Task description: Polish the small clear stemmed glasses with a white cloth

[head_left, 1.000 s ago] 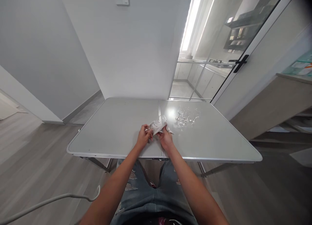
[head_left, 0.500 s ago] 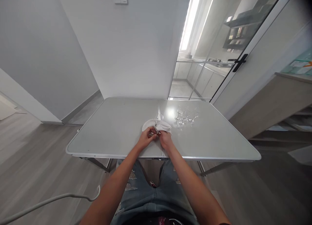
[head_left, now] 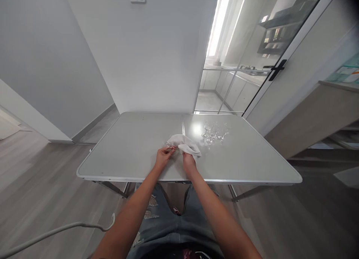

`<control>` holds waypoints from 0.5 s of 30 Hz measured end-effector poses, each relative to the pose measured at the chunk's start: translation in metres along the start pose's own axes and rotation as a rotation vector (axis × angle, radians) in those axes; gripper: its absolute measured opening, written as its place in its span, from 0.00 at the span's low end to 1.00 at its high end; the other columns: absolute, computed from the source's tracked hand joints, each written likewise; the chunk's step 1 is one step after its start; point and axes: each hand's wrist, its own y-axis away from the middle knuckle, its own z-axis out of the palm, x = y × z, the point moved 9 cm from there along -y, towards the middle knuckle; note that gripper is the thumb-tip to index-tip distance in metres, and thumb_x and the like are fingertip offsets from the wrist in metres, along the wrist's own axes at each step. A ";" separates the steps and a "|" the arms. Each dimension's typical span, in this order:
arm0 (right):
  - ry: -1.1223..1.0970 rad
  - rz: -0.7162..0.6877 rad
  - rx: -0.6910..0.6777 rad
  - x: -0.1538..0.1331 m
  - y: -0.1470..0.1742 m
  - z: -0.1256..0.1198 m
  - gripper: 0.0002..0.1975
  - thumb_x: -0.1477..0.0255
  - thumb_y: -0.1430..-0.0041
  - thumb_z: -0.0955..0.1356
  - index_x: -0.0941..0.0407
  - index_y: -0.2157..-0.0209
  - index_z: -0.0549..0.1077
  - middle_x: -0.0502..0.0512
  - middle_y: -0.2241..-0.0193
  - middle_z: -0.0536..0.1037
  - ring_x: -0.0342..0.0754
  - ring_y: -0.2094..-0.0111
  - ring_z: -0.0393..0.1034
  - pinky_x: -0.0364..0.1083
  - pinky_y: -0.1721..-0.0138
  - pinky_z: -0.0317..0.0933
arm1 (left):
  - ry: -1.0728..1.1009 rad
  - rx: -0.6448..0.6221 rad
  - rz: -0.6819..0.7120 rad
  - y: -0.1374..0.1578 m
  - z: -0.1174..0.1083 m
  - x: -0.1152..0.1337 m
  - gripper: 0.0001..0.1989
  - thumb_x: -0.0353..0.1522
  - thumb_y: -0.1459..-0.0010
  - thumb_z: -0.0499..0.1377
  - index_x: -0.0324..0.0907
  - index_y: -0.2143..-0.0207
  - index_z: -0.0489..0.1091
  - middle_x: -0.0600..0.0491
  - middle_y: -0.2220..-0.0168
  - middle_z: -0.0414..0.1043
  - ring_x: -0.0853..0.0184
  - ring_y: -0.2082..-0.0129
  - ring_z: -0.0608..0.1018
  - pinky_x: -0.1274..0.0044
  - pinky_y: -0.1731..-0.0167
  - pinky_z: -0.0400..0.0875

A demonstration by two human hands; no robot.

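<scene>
From my post I see a white cloth (head_left: 190, 148), a pale grey counter (head_left: 134, 143) with silver edging (head_left: 241, 181), blue jeans (head_left: 176, 229), a black handle (head_left: 277, 69).

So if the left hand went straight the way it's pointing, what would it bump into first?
Most likely the white cloth, bunched just ahead of the left hand and held by the right hand. They look very close, and I can't tell whether they already touch.
</scene>
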 end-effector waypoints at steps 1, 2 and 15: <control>0.030 0.006 0.002 0.002 0.005 0.002 0.12 0.63 0.45 0.70 0.52 0.61 0.79 0.53 0.60 0.83 0.51 0.47 0.70 0.51 0.40 0.60 | 0.006 0.039 0.003 0.000 -0.005 0.001 0.16 0.45 0.50 0.69 0.41 0.68 0.80 0.46 0.61 0.81 0.59 0.60 0.80 0.70 0.59 0.76; 0.057 0.014 -0.009 0.005 0.010 0.006 0.12 0.63 0.45 0.71 0.52 0.60 0.79 0.52 0.59 0.83 0.50 0.47 0.70 0.51 0.39 0.58 | 0.015 0.075 0.000 0.000 -0.010 0.001 0.15 0.44 0.51 0.70 0.41 0.69 0.80 0.47 0.63 0.81 0.61 0.61 0.80 0.71 0.59 0.76; 0.047 -0.158 -0.133 -0.027 0.051 0.055 0.20 0.58 0.48 0.72 0.52 0.55 0.78 0.57 0.56 0.82 0.54 0.46 0.70 0.54 0.44 0.66 | 0.181 0.286 -0.035 0.001 -0.031 -0.007 0.16 0.39 0.58 0.75 0.40 0.68 0.78 0.47 0.64 0.82 0.62 0.63 0.82 0.68 0.57 0.76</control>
